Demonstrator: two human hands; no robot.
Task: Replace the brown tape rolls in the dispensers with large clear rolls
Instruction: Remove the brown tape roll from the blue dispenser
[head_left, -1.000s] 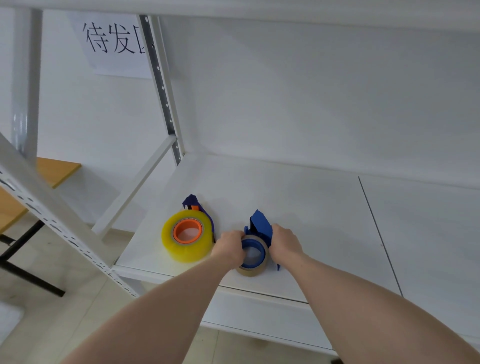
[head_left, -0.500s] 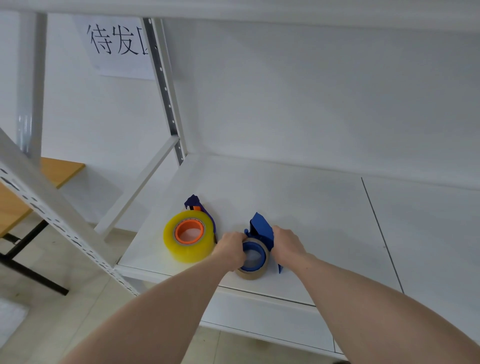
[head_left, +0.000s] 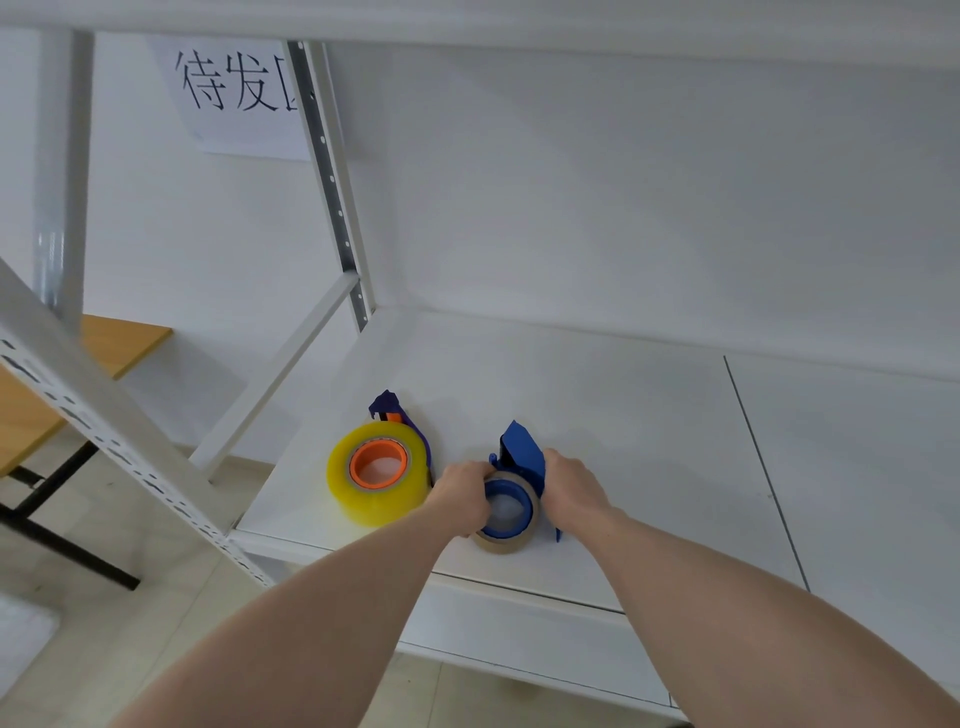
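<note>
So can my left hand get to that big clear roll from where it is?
Probably yes. The left hand grips the brown roll right beside the clear roll, with nothing between them, though it must let go first.

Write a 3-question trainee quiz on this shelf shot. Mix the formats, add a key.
1. True or false: the brown tape roll is already off the blue dispenser.
2. Which hand grips the brown roll? A) left hand B) right hand C) neither
3. Fill in: the large clear roll has an ______ core and stands on the white shelf.

Key
1. False: it sits round the dispenser's blue hub.
2. A: the left hand's fingers curl round the roll; the right hand holds the dispenser body.
3. orange
</note>
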